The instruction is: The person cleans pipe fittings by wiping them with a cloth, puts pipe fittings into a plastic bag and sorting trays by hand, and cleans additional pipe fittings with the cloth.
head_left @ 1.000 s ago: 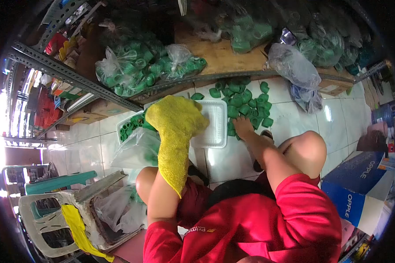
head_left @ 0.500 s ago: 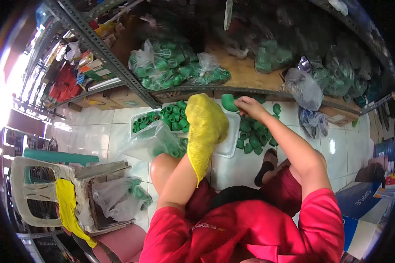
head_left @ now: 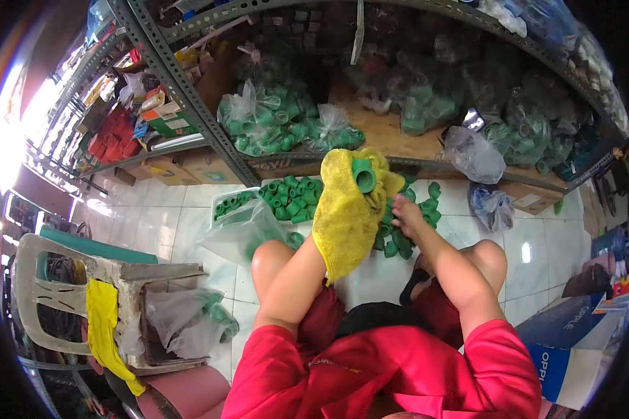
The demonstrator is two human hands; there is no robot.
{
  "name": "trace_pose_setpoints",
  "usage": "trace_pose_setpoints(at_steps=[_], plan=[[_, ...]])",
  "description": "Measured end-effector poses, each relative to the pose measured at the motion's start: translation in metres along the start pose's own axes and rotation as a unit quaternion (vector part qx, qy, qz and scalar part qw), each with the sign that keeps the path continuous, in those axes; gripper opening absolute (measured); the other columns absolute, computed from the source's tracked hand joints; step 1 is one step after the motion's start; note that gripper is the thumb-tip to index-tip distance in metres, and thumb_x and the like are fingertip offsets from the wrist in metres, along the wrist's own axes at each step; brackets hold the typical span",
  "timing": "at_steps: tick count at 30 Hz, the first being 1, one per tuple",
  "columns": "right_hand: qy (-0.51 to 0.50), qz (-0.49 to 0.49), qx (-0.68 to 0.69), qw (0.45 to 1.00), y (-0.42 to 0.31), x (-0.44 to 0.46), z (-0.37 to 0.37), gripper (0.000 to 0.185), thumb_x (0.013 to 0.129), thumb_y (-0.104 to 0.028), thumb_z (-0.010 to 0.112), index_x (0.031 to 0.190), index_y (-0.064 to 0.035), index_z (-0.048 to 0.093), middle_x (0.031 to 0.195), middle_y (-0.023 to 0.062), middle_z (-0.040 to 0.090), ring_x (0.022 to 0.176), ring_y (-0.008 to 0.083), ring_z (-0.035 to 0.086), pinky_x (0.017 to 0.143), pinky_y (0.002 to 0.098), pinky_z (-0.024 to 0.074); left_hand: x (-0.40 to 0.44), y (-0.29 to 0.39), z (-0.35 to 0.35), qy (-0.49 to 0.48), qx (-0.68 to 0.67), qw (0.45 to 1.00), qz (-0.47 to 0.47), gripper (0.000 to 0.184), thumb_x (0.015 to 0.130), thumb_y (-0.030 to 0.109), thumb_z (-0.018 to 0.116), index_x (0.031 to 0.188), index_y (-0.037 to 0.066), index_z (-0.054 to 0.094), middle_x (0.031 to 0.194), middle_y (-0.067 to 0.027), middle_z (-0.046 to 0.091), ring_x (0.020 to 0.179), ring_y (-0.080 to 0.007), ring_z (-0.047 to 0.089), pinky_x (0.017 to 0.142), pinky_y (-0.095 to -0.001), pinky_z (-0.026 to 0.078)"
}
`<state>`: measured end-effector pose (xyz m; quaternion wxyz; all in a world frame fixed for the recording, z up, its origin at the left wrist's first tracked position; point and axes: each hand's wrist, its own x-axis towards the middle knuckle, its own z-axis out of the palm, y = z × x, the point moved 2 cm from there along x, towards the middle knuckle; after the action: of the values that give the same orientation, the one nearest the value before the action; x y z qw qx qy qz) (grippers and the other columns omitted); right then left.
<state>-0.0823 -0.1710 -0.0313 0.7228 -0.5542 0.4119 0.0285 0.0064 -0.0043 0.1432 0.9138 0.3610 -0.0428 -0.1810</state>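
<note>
A yellow cloth is draped over my left hand, hiding its fingers. In its folds, at the top, sits a green pipe elbow with its round opening facing me; my left hand grips it through the cloth. My right hand is just right of the cloth, fingers bent and a little apart, with nothing visible in them. Behind and below it lies a loose pile of green pipe fittings on the floor. To the left, more green fittings fill a white tray, partly covered by the cloth and a clear plastic bag.
A metal shelf ahead holds bagged green fittings. On the left stands a worn plastic chair with a yellow rag; a bag of fittings is beside it. Cardboard boxes are at the right.
The green elbow has passed from my right hand into the cloth on my left hand. My right hand has come down and nearer me. The cloth has shifted right, and the view has moved slightly.
</note>
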Motion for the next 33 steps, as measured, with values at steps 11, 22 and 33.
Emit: trace_pose_setpoints(at_steps=[11, 22, 33], plan=[[-0.409, 0.000, 0.084, 0.909, 0.006, 0.011, 0.028, 0.017, 0.083, -0.015, 0.052, 0.099, -0.0099, 0.054, 0.085, -0.0001, 0.059, 0.069, 0.0109, 0.055, 0.052, 0.0219, 0.0419, -0.013, 0.015, -0.023, 0.026, 0.020, 0.999, -0.005, 0.039, 0.085, 0.040, 0.046, 0.103, 0.006, 0.049, 0.090, -0.0076, 0.056, 0.076, -0.0185, 0.056, 0.071, -0.0275, 0.047], [-0.146, 0.007, 0.314, 0.938, -0.024, 0.000, 0.003, 0.042, 0.087, -0.032, 0.045, 0.116, -0.0028, 0.045, 0.118, 0.0145, 0.048, 0.107, 0.0275, 0.047, 0.090, 0.0419, 0.0397, -0.028, 0.018, -0.038, 0.035, 0.046, 0.998, -0.035, 0.041, 0.085, 0.042, 0.045, 0.104, 0.006, 0.049, 0.090, -0.0079, 0.056, 0.078, -0.0191, 0.056, 0.072, -0.0274, 0.047], [-0.195, 0.068, 0.154, 0.966, 0.030, 0.026, 0.029, 0.049, 0.081, -0.037, 0.056, 0.119, -0.0100, 0.043, 0.124, 0.0137, 0.040, 0.111, 0.0279, 0.041, 0.092, 0.0430, 0.0345, -0.017, -0.012, -0.009, 0.032, -0.164, 0.964, -0.206, 0.041, 0.085, 0.044, 0.043, 0.102, 0.007, 0.050, 0.086, -0.0071, 0.056, 0.078, -0.0185, 0.056, 0.071, -0.0243, 0.048]])
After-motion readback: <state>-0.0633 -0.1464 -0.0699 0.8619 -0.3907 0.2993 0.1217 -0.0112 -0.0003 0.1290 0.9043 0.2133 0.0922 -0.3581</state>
